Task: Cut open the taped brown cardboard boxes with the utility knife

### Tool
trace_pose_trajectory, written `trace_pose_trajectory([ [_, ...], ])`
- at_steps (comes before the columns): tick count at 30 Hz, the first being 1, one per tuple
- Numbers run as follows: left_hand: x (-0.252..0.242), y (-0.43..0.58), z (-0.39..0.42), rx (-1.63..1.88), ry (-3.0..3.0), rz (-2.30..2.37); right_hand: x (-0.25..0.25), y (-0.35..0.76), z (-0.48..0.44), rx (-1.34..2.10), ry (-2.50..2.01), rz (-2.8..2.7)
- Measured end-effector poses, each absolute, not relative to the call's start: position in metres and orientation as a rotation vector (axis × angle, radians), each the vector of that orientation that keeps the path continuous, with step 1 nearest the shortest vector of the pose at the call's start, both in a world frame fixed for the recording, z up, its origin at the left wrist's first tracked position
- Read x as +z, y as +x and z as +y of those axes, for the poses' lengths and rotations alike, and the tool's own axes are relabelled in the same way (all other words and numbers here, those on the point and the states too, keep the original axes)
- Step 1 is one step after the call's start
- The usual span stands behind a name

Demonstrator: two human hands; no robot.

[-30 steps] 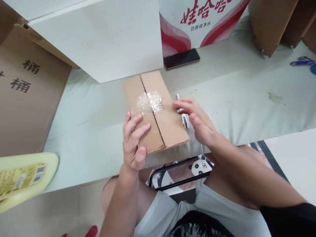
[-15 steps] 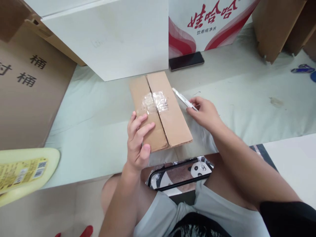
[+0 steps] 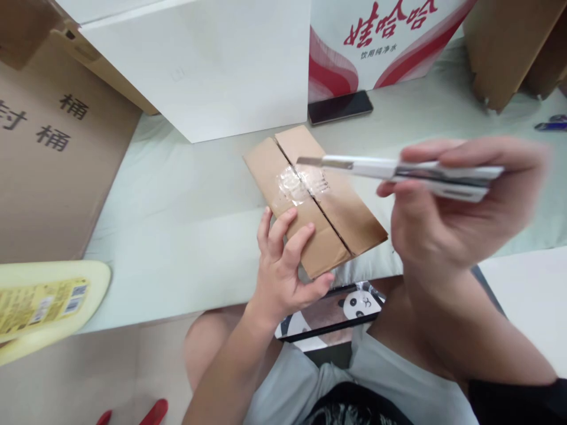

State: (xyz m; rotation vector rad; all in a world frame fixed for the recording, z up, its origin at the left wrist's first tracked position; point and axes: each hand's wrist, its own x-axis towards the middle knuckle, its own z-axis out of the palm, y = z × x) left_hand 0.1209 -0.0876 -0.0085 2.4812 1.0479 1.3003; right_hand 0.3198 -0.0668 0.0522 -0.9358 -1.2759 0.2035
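A small, flat cardboard box (image 3: 341, 206) lies askew on the pale green cloth surface, a centre seam running along its top. Clear tape (image 3: 296, 184) crosses that seam. My left hand (image 3: 281, 265) grips the box's near left corner, fingers spread on the top and thumb along the near edge. Raised close to the camera, my right hand (image 3: 465, 218) is closed around a white utility knife (image 3: 376, 167). Its blade (image 3: 310, 161) is out and points left, in front of the taped part of the box. Some blur covers the right hand.
Behind the box stand a white carton (image 3: 199, 71) and a red-and-white carton (image 3: 381, 53), with a black phone (image 3: 341, 107) at their foot. A large brown carton (image 3: 39, 177) is at the left, a yellow bottle (image 3: 53, 301) below it. A panda-printed item (image 3: 354, 304) rests by my lap.
My right hand has lifted the knife up and right, toward the camera, and the blade now shows extended. The box has turned and shifted right with my left hand on it.
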Motion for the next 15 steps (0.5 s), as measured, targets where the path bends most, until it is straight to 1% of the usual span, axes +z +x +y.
trace_pose_trajectory([
  [3,-0.008,0.124,-0.089,1.302,2.483,1.067,0.046,0.318,-0.075,0.174,-1.003,-1.477],
  [6,-0.007,0.123,-0.089,1.29,2.484,1.072,0.042,0.321,-0.078,0.161,-1.068,-1.549],
  [15,-0.008,0.122,-0.089,1.3,2.462,1.091,0.054,0.316,-0.079,0.352,-1.047,-1.62],
])
